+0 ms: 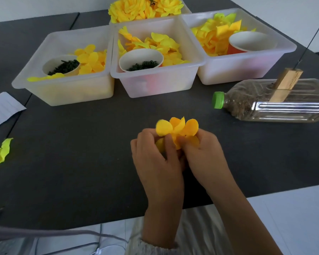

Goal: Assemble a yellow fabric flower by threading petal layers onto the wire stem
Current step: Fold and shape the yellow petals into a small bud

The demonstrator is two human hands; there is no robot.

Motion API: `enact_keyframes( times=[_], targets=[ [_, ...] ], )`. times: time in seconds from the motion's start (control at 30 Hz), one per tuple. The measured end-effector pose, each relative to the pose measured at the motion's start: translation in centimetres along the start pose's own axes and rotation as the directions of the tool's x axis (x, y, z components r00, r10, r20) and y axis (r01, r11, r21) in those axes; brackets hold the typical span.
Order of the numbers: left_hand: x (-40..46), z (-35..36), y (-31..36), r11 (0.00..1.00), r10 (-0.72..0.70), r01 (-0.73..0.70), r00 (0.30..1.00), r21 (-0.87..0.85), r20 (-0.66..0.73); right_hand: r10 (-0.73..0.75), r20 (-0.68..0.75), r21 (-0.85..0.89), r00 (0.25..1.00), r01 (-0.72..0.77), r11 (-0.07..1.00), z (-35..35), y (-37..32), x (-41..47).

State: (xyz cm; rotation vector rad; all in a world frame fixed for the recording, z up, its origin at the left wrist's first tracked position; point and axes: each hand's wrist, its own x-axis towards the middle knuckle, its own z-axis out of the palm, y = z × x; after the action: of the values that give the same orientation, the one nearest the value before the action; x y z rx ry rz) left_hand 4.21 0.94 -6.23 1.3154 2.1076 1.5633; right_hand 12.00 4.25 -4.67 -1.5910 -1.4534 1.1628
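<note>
Centrally, petal layers [177, 128] pinched between left hand [155, 153], right hand [203, 153].

yellow petal layer [177, 128], rounded lobes upright

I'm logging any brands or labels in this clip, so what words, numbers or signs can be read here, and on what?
None can be read.
The sheet of paper at the table's left edge shows only faint ruled lines, no legible writing.
The plastic bottle lying on its side bears no label, only moulded ribs; its green cap is plain.
The bins and paper cups show no print.
</note>
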Motion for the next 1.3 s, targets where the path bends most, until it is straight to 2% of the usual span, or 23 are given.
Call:
enact_keyframes(
  times=[0.07, 0.13, 0.3, 0.47, 0.57, 0.63, 0.73, 0.83, 0.93, 1.0, 1.07, 1.13, 1.17, 1.3],
  targets=[
    [0.1, -0.2, 0.2, 0.999, -0.017, 0.014, 0.997, 0.034, 0.082, -0.106, -0.112, -0.1, 0.988, 0.095, 0.99, -0.1, 0.2, 0.1],
    [0.3, -0.3, 0.1, 0.997, -0.075, 0.072, 0.98, 0.027, 0.182, -0.169, -0.147, -0.221, 0.975, 0.134, 0.966, 0.0, 0.6, 0.2],
    [0.1, -0.8, 0.8, 0.995, -0.091, 0.079, 0.975, 0.067, 0.205, -0.274, -0.219, -0.357, 0.936, 0.184, 0.916, 0.9, 1.7, 0.0],
    [-0.6, -0.8, 1.2, 0.996, -0.074, 0.064, 0.981, 0.058, 0.179, -0.258, -0.245, -0.369, 0.934, 0.156, 0.916, 1.2, 1.8, -0.1],
    [-0.1, -1.5, 1.4, 0.998, -0.037, 0.032, 0.993, 0.048, 0.108, -0.236, -0.287, -0.36, 0.928, 0.124, 0.925, -0.1, 1.8, 0.4],
    [0.7, -2.3, 1.2, 0.994, -0.064, 0.075, 0.989, -0.076, 0.137, -0.185, -0.307, -0.326, 0.934, 0.079, 0.942, -1.4, 1.9, 0.8],
    [1.6, -3.3, 0.9, 0.895, -0.132, 0.254, 0.936, -0.368, 0.327, -0.101, -0.182, -0.341, 0.978, 0.034, 0.939, -2.9, 1.6, 1.2],
    [1.6, -3.5, 0.7, 0.757, -0.179, 0.412, 0.877, -0.507, 0.446, -0.075, -0.054, -0.408, 0.996, 0.047, 0.912, -3.2, 1.3, 0.9],
    [1.6, -3.4, 0.3, 0.725, -0.182, 0.44, 0.864, -0.53, 0.469, -0.175, -0.166, -0.48, 0.97, 0.075, 0.874, -3.5, 1.1, 0.1],
    [1.6, -3.4, 0.2, 0.728, -0.195, 0.455, 0.854, -0.513, 0.482, -0.259, -0.211, -0.4, 0.943, 0.159, 0.903, -3.9, 0.2, -0.5],
    [1.6, -3.3, 0.1, 0.745, -0.197, 0.462, 0.842, -0.482, 0.502, -0.239, -0.048, -0.145, 0.97, 0.23, 0.963, -4.1, -0.7, -0.9],
    [1.6, -3.2, 0.0, 0.765, -0.191, 0.461, 0.829, -0.45, 0.526, -0.225, 0.157, 0.119, 0.962, 0.207, 0.971, -4.0, -1.3, -1.4],
    [1.6, -3.2, 0.0, 0.779, -0.189, 0.456, 0.825, -0.43, 0.533, -0.222, 0.203, 0.172, 0.954, 0.188, 0.967, -4.0, -1.3, -1.4],
    [1.8, -3.5, -0.1, 0.799, -0.213, 0.46, 0.819, -0.388, 0.532, -0.216, 0.32, 0.098, 0.922, 0.194, 0.976, -4.1, -0.9, -1.4]
  ],
)
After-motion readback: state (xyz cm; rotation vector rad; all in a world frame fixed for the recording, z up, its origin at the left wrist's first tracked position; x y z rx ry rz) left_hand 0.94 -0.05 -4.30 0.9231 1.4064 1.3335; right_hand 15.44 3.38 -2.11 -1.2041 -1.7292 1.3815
